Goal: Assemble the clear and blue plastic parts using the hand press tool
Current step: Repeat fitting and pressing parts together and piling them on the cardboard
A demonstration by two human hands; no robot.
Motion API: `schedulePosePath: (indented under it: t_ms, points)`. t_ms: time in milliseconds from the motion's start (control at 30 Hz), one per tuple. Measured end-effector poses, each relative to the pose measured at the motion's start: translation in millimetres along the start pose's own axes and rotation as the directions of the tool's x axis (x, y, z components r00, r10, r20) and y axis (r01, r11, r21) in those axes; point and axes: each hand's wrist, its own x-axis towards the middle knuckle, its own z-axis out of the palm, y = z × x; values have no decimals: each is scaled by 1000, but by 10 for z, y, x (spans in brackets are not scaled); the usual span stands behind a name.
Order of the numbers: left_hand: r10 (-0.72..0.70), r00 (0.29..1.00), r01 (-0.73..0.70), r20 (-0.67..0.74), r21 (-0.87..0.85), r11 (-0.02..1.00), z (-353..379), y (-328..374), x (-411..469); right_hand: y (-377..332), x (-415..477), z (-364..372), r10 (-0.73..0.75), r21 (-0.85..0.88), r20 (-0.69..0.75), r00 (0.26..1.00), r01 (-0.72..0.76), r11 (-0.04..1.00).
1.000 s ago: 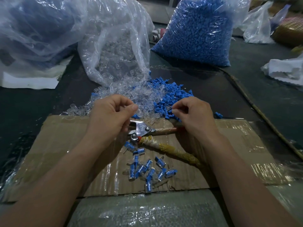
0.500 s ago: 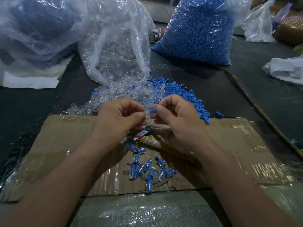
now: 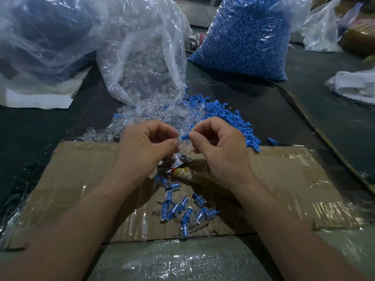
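My left hand point(image 3: 146, 145) pinches a small clear plastic part point(image 3: 178, 141) between thumb and fingers. My right hand point(image 3: 219, 145) pinches a blue plastic part point(image 3: 185, 136), its tip pointing at the clear part and almost touching it. Both hands hover above the hand press tool point(image 3: 172, 169), which lies on the cardboard sheet point(image 3: 81, 179), mostly hidden under my hands. Several assembled clear-and-blue pieces point(image 3: 182, 207) lie on the cardboard near me. A loose pile of clear parts point(image 3: 162, 116) and a loose pile of blue parts point(image 3: 233, 120) sit just beyond my hands.
An open bag of clear parts point(image 3: 142, 57) stands behind the piles, a full bag of blue parts point(image 3: 247, 41) at back right, another large bag point(image 3: 40, 37) at back left. A thin stick point(image 3: 324, 138) runs along the right. Bubble wrap point(image 3: 178, 260) lies at the near edge.
My right hand has left the blue pile with one blue part and moved left toward my left hand. Both hands now meet above the press tool, parts brought tip to tip.
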Motion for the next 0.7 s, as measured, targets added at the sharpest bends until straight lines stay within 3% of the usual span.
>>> schedulePosePath:
  t_ms: [267,567,700]
  points:
    - [17,999,-18,31,34,999,26,37,-34,2,-24,37,-147,-125,-46,988,140,982]
    - [-68,996,79,63,-190,979,3,35,-6,2,-6,13,-118,-19,14,993,118,993]
    - [-104,990,124,95,-230,965,-6,37,7,21,4,4,-100,124,72,992,91,988]
